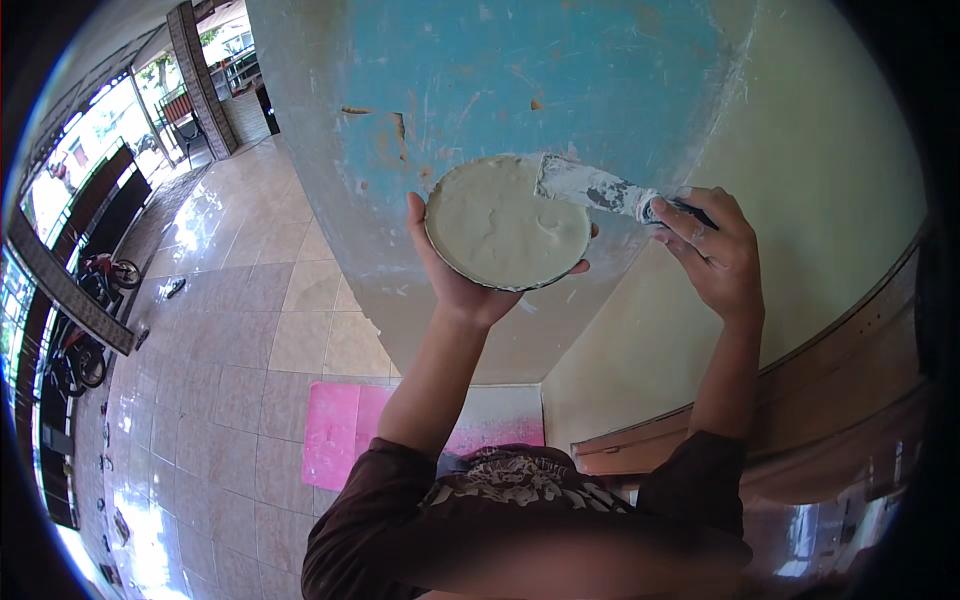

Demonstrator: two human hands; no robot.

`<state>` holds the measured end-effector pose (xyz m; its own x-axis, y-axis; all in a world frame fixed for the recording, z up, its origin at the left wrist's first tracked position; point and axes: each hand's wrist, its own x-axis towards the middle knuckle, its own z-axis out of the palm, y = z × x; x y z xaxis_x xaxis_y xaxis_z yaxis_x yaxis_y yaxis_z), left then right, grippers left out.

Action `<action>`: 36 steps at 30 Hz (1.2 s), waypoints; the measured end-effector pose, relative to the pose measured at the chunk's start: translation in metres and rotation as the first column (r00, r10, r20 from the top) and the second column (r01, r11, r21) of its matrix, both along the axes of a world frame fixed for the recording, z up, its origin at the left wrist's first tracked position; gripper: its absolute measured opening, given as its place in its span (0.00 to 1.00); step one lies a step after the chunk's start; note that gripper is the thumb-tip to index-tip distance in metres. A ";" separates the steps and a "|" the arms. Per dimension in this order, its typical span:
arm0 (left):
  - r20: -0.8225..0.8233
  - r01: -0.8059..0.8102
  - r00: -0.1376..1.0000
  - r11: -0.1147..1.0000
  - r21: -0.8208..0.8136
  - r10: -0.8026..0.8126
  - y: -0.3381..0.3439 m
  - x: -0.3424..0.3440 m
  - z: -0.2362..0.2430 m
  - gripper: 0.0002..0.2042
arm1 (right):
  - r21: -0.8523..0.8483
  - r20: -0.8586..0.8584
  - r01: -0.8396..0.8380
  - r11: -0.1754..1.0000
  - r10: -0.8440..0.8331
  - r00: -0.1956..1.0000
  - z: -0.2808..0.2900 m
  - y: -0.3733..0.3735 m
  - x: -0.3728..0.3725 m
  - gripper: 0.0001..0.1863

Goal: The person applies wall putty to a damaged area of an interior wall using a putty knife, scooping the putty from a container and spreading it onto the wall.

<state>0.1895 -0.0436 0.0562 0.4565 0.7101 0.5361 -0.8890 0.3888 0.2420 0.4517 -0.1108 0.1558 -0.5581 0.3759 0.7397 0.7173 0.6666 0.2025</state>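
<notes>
Left hand (465, 285) cradles a round container (522, 289) from below, out in front of the wall (600, 60); its pale paste (495, 225) looks soft and smearable, the load likely moderate, so best held palm-under and level. To the right, the putty knife (600, 190) overlaps the container's upper-right edge, probably light with a thin, stiffish blade, handle closed in the right hand (728, 255), best kept off the smeared metal. No readable label on either; only the dark shirt (380, 510) carries printed lettering.
</notes>
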 end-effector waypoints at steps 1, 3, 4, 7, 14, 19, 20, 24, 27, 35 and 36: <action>-0.021 -0.015 1.000 1.000 0.000 0.015 -0.001 0.000 0.003 0.51 | 0.002 0.001 -0.002 1.000 0.002 1.000 0.000 0.001 -0.001 0.29; -0.041 -0.030 0.999 1.000 0.003 0.030 -0.001 0.000 0.007 0.49 | 0.115 0.045 0.027 0.993 -0.033 0.998 -0.001 0.003 -0.004 0.30; -0.040 -0.045 0.998 0.999 -0.016 0.044 -0.001 0.000 0.010 0.48 | 0.116 0.045 0.027 0.993 -0.032 0.998 -0.002 0.004 -0.005 0.30; -0.038 -0.063 0.997 0.997 -0.051 0.061 -0.001 -0.003 0.016 0.48 | 0.015 -0.039 0.015 1.000 -0.014 0.999 -0.007 0.007 -0.009 0.26; -0.032 -0.039 0.999 0.999 -0.035 0.038 -0.001 -0.010 0.016 0.48 | -0.516 -0.413 -0.251 0.819 0.018 0.911 -0.013 0.017 -0.014 0.19; -0.033 -0.028 0.999 0.997 -0.067 0.026 0.003 -0.014 0.012 0.48 | -0.701 -0.565 -0.408 0.584 -0.107 0.818 -0.006 0.020 -0.015 0.24; -0.031 -0.040 0.999 0.996 -0.078 0.037 0.003 -0.014 0.013 0.48 | -0.719 -0.588 -0.453 0.527 -0.113 0.801 -0.005 0.022 -0.015 0.26; -0.034 -0.030 0.999 0.997 -0.069 0.028 0.005 -0.021 0.017 0.48 | -0.684 -0.729 -0.687 0.245 -0.269 0.630 -0.014 0.030 -0.020 0.27; -0.028 0.018 0.999 1.000 -0.019 -0.019 0.009 -0.024 0.019 0.48 | -0.406 -0.858 -0.914 0.005 -0.347 0.379 -0.027 0.044 -0.024 0.28; -0.047 -0.130 0.990 0.991 0.008 0.130 0.022 -0.069 0.029 0.56 | -0.292 -0.916 -0.657 0.695 -0.005 0.401 0.005 0.093 -0.081 0.29; -0.044 -0.133 0.990 0.991 0.015 0.134 0.023 -0.077 0.029 0.56 | -0.262 -0.875 -0.530 0.807 0.034 0.484 0.013 0.107 -0.089 0.30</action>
